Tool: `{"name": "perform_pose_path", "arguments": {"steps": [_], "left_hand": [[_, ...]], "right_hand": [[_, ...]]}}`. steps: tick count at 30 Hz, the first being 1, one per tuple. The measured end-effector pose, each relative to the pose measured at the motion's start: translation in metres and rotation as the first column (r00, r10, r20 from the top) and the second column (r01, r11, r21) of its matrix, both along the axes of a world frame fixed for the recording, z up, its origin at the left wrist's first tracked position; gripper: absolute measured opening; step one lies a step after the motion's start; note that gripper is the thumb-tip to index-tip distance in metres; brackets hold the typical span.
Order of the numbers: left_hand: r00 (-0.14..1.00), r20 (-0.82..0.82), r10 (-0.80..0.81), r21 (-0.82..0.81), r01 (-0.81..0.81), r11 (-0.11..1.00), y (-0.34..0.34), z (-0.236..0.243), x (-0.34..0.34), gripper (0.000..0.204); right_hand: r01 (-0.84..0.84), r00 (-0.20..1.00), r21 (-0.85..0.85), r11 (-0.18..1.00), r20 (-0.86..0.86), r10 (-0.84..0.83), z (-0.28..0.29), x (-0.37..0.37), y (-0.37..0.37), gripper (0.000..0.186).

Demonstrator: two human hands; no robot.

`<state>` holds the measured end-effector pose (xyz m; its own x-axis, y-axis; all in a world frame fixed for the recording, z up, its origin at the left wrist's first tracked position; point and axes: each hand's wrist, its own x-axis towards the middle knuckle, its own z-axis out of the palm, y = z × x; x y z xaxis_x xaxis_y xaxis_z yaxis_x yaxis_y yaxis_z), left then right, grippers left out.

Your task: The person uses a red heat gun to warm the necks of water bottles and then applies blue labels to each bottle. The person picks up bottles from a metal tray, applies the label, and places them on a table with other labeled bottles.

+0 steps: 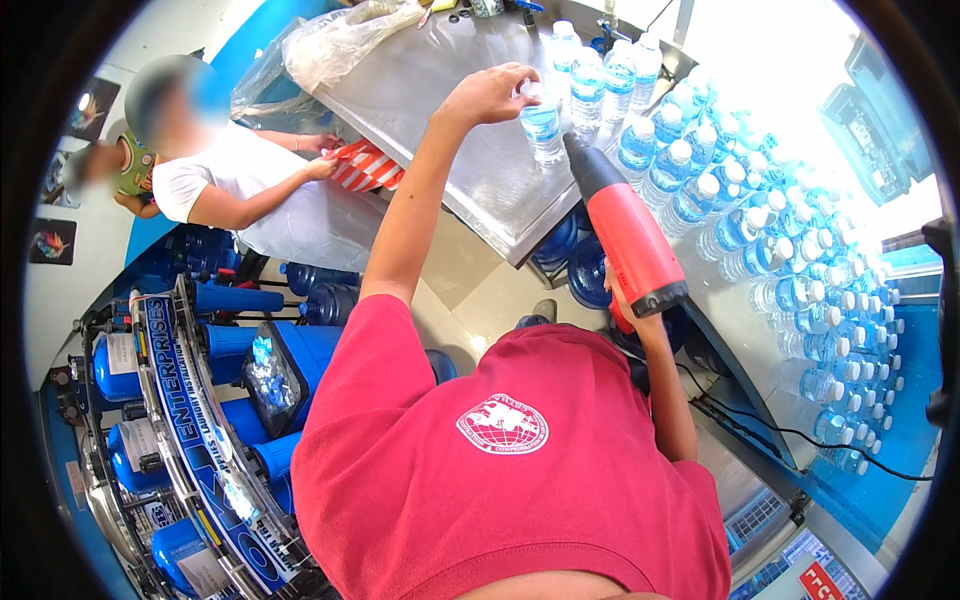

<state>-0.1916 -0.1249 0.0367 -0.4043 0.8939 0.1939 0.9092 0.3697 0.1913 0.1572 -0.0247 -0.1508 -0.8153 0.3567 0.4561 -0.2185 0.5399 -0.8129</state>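
My left hand (490,96) reaches over the metal table and pinches a small clear water bottle (543,128) by its capped top. The bottle, with a light blue label, stands upright or slightly tilted near the table edge. My right hand (622,298) is closed round the handle of a red heat gun (632,232) with a black nozzle. That nozzle points toward the held bottle, a short gap from it. Most of the right hand's fingers are hidden behind the gun's body. Several similar bottles (588,88) stand just beyond the held one.
Many capped water bottles (745,228) fill the white counter at right. A metal table (440,185) carries clear plastic bags (345,45). At left, another person (240,185) handles red-and-white striped material (365,166). Blue filter tanks (120,365) stand lower left. A black cord (790,432) runs along the right.
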Motion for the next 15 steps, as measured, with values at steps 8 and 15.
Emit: {"name": "perform_pose_path", "arguments": {"steps": [8, 15], "left_hand": [[0.955, -0.169, 0.245, -0.240, -0.281, 0.929, 0.020, 0.004, -0.004, 0.077], [0.952, -0.166, 0.255, -0.173, -0.283, 0.943, 0.023, 0.004, -0.001, 0.074]], "right_hand": [[0.001, 0.997, 0.059, 0.998, -0.073, 0.003, 0.013, -0.014, -0.001, 0.014], [0.068, 0.982, 0.272, 0.960, -0.190, -0.016, 0.017, -0.022, 0.000, 0.017]]}}
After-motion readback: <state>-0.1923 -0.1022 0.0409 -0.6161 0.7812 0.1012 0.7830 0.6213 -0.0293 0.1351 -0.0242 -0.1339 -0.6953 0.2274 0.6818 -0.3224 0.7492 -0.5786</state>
